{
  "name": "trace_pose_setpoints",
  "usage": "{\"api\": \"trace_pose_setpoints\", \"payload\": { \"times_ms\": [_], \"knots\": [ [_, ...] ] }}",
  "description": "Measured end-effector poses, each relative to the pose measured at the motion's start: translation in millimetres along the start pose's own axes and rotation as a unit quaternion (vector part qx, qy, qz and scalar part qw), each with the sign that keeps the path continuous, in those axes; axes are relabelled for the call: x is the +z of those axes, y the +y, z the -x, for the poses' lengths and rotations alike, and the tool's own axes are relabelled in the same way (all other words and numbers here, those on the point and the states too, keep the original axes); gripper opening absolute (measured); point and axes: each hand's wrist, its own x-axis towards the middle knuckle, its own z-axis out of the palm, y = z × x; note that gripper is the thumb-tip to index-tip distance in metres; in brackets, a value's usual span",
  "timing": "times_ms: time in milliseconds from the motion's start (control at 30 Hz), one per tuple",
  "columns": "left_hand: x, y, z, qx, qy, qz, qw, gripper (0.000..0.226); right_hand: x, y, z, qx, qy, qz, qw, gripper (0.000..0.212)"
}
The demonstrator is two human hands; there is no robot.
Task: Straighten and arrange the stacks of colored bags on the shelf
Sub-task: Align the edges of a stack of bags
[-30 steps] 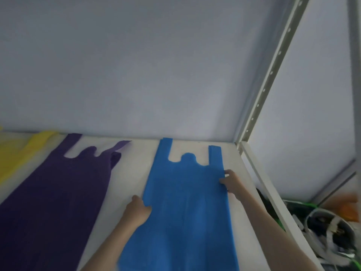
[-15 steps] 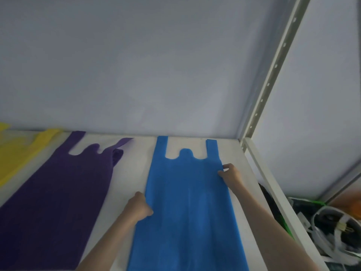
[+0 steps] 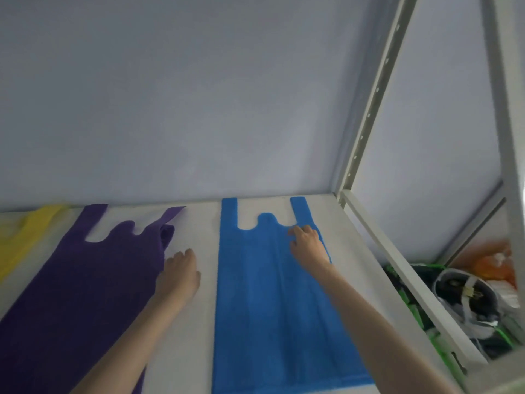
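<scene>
A flat stack of blue bags (image 3: 272, 302) lies on the white shelf (image 3: 199, 322), handles pointing at the back wall. My right hand (image 3: 308, 247) rests on its upper right part, just below the right handle, fingers curled onto the fabric. A stack of purple bags (image 3: 82, 285) lies to the left, its right handle skewed and folded. My left hand (image 3: 179, 273) lies palm down on the bare shelf at the purple stack's right edge, holding nothing. Yellow bags (image 3: 25, 237) show at the far left.
The grey back wall stands close behind the bag handles. A perforated metal upright (image 3: 366, 120) and the shelf's right rail (image 3: 403, 268) bound the blue stack's side. Below on the right lie cluttered items, among them a white round container (image 3: 466, 297) and something orange (image 3: 494, 263).
My left hand let go of the blue stack's left edge and moved left to the purple stack. My right hand shifted from the blue stack's right edge onto its top.
</scene>
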Motion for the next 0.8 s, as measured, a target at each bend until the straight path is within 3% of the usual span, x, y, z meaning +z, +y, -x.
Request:
{"api": "trace_pose_setpoints", "payload": {
  "times_ms": [167, 333, 567, 800],
  "knots": [
    [-29.5, -61.5, -12.5, 0.053, 0.04, -0.015, 0.998, 0.027, 31.2, -85.2, 17.4, -0.039, 0.01, 0.05, 0.998, 0.037],
    [-53.8, -154.7, -16.5, 0.051, 0.042, -0.046, 0.997, 0.033, 63.2, -187.7, 33.7, -0.063, 0.017, 0.074, 0.995, 0.034],
    [-90.3, -290.8, -12.3, -0.028, 0.047, -0.098, 0.994, 0.033, 110.0, -323.4, 34.4, -0.134, -0.009, 0.088, 0.987, 0.037],
    [-122.8, -468.8, -7.9, -0.13, 0.046, -0.1, 0.985, 0.03, 178.8, -466.7, 45.6, -0.167, -0.04, 0.071, 0.983, 0.038]
  ]
}}
